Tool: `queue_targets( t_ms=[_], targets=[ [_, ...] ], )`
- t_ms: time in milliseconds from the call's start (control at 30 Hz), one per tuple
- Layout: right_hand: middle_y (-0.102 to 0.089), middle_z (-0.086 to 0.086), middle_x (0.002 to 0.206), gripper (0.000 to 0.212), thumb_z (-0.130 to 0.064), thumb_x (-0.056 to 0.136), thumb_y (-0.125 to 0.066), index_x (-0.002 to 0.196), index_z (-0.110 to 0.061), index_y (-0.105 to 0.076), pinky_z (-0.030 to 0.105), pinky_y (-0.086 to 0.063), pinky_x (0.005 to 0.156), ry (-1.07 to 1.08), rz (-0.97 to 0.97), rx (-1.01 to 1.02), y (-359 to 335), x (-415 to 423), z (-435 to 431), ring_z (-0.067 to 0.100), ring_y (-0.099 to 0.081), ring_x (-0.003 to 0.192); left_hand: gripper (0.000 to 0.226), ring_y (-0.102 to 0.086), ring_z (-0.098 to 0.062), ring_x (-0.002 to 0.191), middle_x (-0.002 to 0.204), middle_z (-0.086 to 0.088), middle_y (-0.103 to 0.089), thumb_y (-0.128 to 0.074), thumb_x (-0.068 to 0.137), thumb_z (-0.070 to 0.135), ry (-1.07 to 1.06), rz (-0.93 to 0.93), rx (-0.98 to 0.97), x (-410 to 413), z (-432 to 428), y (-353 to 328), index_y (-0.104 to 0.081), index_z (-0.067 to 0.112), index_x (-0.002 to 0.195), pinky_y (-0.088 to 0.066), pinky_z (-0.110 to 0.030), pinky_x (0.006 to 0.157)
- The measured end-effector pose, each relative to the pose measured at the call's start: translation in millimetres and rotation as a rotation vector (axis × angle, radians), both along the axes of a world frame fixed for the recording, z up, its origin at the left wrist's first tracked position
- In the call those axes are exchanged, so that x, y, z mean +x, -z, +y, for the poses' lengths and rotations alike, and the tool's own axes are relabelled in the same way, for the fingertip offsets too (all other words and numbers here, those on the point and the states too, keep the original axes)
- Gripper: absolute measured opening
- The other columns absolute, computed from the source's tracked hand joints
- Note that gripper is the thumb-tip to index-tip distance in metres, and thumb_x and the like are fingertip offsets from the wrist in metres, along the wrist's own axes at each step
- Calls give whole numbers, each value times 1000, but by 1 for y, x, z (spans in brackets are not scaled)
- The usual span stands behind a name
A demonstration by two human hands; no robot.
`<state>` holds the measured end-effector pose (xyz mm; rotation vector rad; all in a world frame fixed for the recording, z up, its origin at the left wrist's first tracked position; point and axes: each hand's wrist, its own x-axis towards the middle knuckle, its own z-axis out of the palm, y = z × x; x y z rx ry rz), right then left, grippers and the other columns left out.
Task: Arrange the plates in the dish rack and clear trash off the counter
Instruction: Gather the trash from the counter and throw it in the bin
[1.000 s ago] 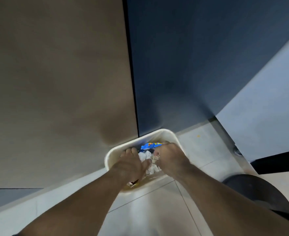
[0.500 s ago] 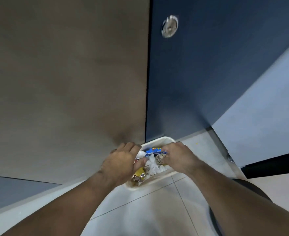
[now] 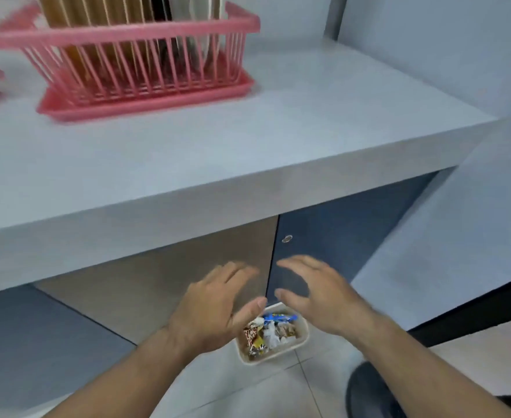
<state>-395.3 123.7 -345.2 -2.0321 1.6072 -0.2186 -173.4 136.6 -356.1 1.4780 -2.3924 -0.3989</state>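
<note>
L hand (image 3: 209, 309) and R hand (image 3: 317, 294) are held open just above the bin (image 3: 304, 333). Fingers are spread and relaxed, and nothing is gripped. The L thumb is seen over the bin's near-left rim; contact can't be told.

The bin is set on the floor, directly below the hands and against the cupboard doors (image 3: 187, 276). The trash (image 3: 266, 331) is piled inside it: wrappers and crumpled paper, incl. a blue wrapper at its far side. The counter (image 3: 248, 140) is seen well above the bin. On it, up and to the left of the bin, the pink dish rack (image 3: 139, 55) is loaded w/ plates (image 3: 121, 16) stood on edge.

Risks, as judged:
- The trash is heaped close to the rim, so a piece could be flicked out if the bin is clipped by a hand or foot while the body is raised.
- The counter's far left is blurred, so leftover bits there could be missed.

Vs. 0.5 s ago:
- The hands were down at the bin w/ fingers curled over the trash. They have since been lifted clear and opened.
- The view has been tilted up, so the counter and rack, unseen then, are now shown.
</note>
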Motion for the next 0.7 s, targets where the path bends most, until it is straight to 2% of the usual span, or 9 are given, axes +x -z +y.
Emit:
queue_targets(
  t_ms=[100, 167, 367, 533, 700],
  targets=[
    [-37, -19, 148, 58, -57, 90, -54, 143, -40, -39, 29, -30, 112, -15, -33, -88, -70, 10, 3, 3, -31, 135, 52, -49, -7, 115, 127, 10, -54, -31, 91, 66, 17, 47, -108, 13, 6, -67, -48, 32, 127, -54, -37, 78],
    [-39, -20, 146, 58, -59, 89, -53, 142, -39, -40, 27, -29, 112, -28, -37, -155, -112, 20, 4, 2, -30, 135, 50, -52, -11, 114, 124, 6, -58, -36, 92, 62, 37, 57, -177, 27, 6, -110, -52, 28, 125, -53, -34, 81],
    [-35, -20, 149, 56, -56, 92, -52, 143, -39, -39, 21, -20, 112, -48, -31, -249, -208, 60, 1, 1, -20, 140, 54, -52, -15, 113, 123, 3, -58, -36, 91, 64, 43, 13, -319, 79, -7, -209, -57, 25, 122, -45, -33, 89],
    [-32, -20, 151, 55, -57, 92, -50, 143, -39, -38, 23, -19, 114, -32, -36, -293, -254, 108, -1, 1, -18, 140, 58, -41, -10, 124, 135, 9, -50, -32, 89, 67, -16, -26, -302, 130, -16, -247, -50, 30, 130, -29, -26, 98],
    [-32, -21, 151, 55, -60, 91, -49, 142, -41, -38, 26, -23, 113, -22, -36, -305, -263, 145, -7, 1, -21, 139, 59, -39, -8, 127, 140, 13, -44, -31, 87, 69, -68, -42, -267, 163, -23, -256, -46, 35, 133, -29, -25, 98]
  ],
)
